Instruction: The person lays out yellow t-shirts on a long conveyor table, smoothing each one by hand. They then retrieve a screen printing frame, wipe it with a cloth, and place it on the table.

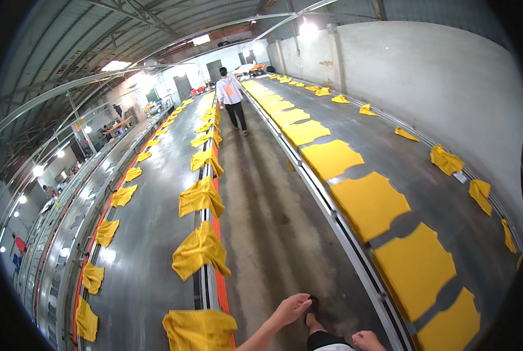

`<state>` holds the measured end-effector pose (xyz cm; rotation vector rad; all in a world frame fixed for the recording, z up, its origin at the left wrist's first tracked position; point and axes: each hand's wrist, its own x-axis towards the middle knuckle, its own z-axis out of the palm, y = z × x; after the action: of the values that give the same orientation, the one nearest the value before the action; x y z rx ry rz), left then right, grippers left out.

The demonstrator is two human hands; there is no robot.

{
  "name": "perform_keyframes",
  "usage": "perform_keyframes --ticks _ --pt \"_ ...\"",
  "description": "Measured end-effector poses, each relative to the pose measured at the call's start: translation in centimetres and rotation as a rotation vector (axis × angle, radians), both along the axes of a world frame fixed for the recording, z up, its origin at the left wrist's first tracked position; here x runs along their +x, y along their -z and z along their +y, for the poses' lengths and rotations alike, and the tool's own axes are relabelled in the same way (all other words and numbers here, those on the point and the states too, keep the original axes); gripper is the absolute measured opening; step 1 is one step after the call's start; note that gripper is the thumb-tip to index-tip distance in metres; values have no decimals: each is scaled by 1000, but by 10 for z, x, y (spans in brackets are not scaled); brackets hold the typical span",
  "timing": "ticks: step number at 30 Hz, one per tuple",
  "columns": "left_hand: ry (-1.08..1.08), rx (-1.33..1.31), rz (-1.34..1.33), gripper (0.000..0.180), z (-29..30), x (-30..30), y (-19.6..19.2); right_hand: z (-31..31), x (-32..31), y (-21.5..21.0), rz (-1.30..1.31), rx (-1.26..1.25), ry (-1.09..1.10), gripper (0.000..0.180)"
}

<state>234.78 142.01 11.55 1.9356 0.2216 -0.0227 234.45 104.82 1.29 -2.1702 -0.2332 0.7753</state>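
Observation:
My left hand (pixel 292 308) hangs over the aisle floor, its fingers drawn together and nothing visible in them. Close to that forearm, a crumpled yellow fabric piece (pixel 200 329) drapes over the edge of the left table. My right hand (pixel 367 340) is curled at the lower edge, partly cut off, with no object showing in it. To its right, flat yellow garment panels (pixel 415 269) lie in a row along the right table (pixel 478 257). Neither hand touches the fabric. Below them, my foot in a dark shoe (pixel 312 307) is on the floor.
Another person (pixel 231 96) stands farther up the aisle (pixel 267 234) between the long tables. Metal rails (pixel 343 225) edge the right table. More yellow pieces (pixel 200 196) hang along the left table (pixel 150 234). A pale wall (pixel 425 82) bounds the right side.

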Motion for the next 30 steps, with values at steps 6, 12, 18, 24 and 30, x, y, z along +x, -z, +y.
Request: perform_keyframes --ticks 6,12,18,24,30 --pt "-143 6 308 39 142 82 44 255 237 -5 -61 -7 -347 36" --pt "-428 -126 341 36 288 118 102 548 493 -140 -250 249 -562 37" --pt "-646 -102 383 37 478 293 81 714 713 14 -368 2 -504 36" --pt "-125 367 299 49 728 580 25 633 764 128 249 -664 -636 54" --pt "-152 159 138 52 929 845 -34 714 851 102 438 -684 -337 53"
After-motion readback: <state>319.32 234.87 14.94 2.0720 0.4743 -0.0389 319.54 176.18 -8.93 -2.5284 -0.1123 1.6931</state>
